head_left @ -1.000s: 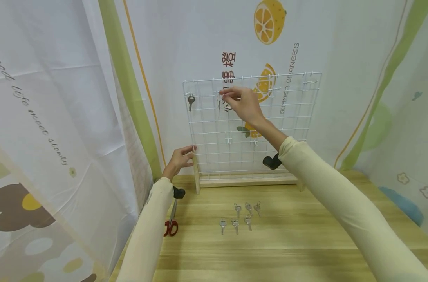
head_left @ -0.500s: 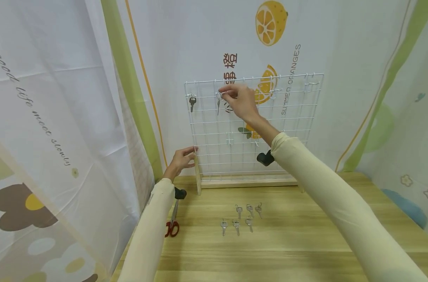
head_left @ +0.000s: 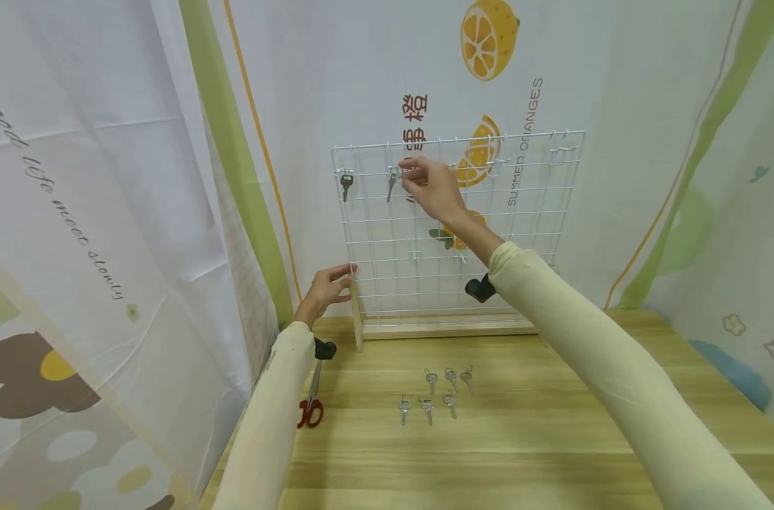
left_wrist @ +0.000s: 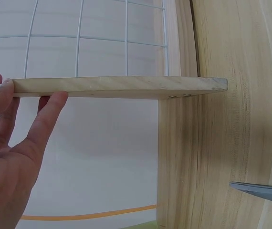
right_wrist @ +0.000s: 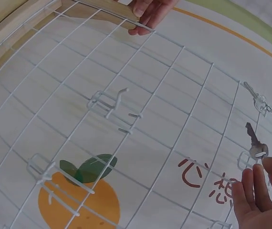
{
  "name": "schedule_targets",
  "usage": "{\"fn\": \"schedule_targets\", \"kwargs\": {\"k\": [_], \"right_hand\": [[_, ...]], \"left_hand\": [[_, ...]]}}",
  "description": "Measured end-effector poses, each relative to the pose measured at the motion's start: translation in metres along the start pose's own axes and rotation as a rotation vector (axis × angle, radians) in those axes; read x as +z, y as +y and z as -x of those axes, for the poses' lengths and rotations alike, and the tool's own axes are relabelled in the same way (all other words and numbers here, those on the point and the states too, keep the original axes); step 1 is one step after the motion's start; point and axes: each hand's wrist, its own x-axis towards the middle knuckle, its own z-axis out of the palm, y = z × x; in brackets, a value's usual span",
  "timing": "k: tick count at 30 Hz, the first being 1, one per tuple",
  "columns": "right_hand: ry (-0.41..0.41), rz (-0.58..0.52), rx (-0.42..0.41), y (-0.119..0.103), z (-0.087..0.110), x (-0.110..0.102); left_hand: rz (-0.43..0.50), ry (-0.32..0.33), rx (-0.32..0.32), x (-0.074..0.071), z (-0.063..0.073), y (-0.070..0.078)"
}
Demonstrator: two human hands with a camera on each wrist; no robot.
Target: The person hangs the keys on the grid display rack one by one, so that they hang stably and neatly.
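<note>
My left hand (head_left: pixel 328 287) grips the wooden side upright (left_wrist: pixel 117 85) of a white wire grid rack (head_left: pixel 387 278); in the left wrist view its thumb is at the upright's end and a finger lies along the underside. At an upper hook of the grid, my right hand (head_left: pixel 434 188) pinches beside the head of a key (head_left: pixel 391 185), its fingertips right at the key's ring. That key (right_wrist: pixel 257 143) hangs tilted, blade downward on the rack, with its head at the fingertips in the right wrist view. A second key (head_left: pixel 346 185) hangs from the hook at the upper left corner.
Several loose keys (head_left: pixel 427 409) lie in two rows on the wooden table (head_left: pixel 488 453) before the rack. Red-handled scissors (head_left: pixel 311 412) rest by the left forearm. Other white hooks (right_wrist: pixel 109 102) sit on the grid. A printed curtain (head_left: pixel 616 92) hangs behind.
The key at the right hand has turned from edge-on to showing its flat face, and swung slightly left. The right hand has shifted a little right of it. The left hand stays put.
</note>
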Motion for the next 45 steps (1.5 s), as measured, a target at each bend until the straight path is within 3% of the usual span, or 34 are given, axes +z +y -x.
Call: {"fn": "schedule_targets", "kwargs": {"k": [6, 16, 45], "right_hand": [[-0.026, -0.005, 0.003, 0.008, 0.009, -0.004], [-0.074, -0.018, -0.060, 0.015, 0.026, -0.012], [-0.231, -0.032, -0.042, 0.058, 0.097, -0.016]], "left_hand": [[-0.004, 0.003, -0.012, 0.000, 0.000, -0.001], [-0.004, 0.006, -0.015, -0.005, 0.000, 0.001], [-0.010, -0.001, -0.015, 0.001, -0.003, 0.001]]}}
